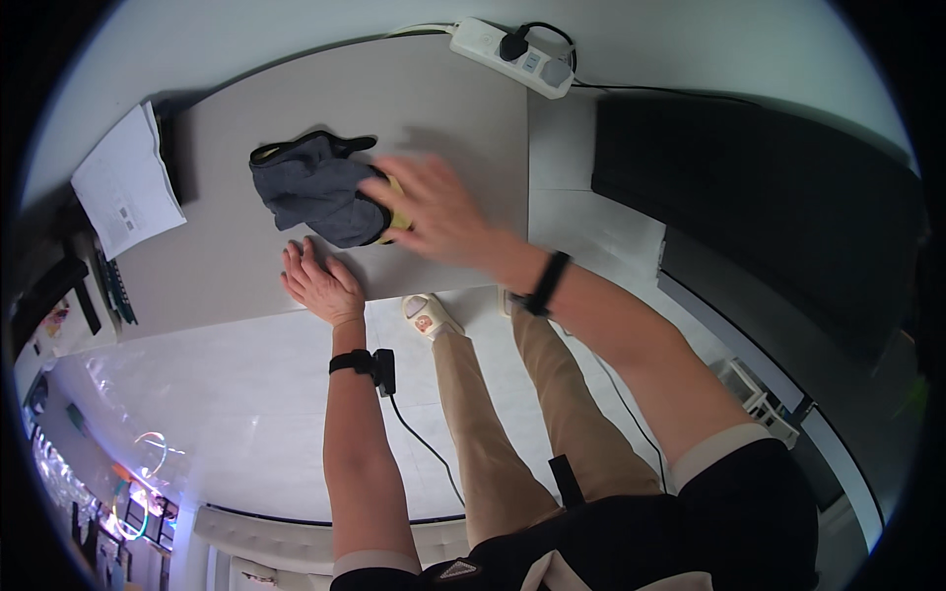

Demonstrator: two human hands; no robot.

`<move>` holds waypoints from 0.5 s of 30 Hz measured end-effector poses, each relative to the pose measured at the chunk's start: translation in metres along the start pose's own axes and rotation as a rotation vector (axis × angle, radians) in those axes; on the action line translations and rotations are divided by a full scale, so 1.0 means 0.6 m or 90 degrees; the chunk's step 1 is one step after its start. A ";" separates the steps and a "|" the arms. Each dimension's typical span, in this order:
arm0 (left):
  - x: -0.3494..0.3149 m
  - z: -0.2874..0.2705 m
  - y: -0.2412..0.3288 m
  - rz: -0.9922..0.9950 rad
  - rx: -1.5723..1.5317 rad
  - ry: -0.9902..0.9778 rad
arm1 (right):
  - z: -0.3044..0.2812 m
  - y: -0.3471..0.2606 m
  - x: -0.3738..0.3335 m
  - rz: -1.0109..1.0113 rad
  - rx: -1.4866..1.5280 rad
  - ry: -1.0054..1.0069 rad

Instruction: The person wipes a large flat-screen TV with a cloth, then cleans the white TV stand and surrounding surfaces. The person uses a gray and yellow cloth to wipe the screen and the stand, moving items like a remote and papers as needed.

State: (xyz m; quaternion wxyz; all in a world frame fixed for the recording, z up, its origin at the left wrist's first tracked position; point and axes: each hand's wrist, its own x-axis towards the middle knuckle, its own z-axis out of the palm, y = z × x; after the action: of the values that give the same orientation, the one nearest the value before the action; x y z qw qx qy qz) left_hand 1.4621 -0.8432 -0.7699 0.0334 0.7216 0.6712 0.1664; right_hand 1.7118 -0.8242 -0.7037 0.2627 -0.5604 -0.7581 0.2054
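A crumpled dark grey cloth item with black edging and a yellow patch lies on the grey table; its exact kind I cannot make out. My right hand is at its right side, blurred by motion. The fingers there look stretched and apart, with the thumb and forefinger beside the yellow part. Whether they touch the cloth is unclear. Just below the cloth, my left hand rests palm down near the table's front edge, fingers spread and nothing in it.
A white power strip with a black plug sits at the table's back edge. White printed sheets stand at the left. A large black panel is at the right. A cable hangs from my left wrist's black device.
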 end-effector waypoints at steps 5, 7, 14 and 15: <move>0.021 0.011 0.019 -0.075 -0.080 -0.001 | 0.127 -0.041 0.137 -0.139 -0.028 -0.143; 0.022 0.027 0.065 -0.050 -0.094 0.028 | 0.121 -0.019 0.144 -0.210 -0.108 -0.171; -0.005 0.067 0.247 0.005 0.025 -0.100 | -0.070 0.130 -0.022 0.181 -0.345 0.070; -0.007 0.065 0.253 -0.002 0.019 -0.112 | -0.083 0.146 -0.036 0.227 -0.342 0.088</move>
State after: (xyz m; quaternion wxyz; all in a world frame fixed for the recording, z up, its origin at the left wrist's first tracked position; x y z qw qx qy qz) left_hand 1.6184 -0.8550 -0.7661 0.0815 0.7326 0.6694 0.0925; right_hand 1.8133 -0.8187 -0.7217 0.1162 -0.7462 -0.6555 0.0021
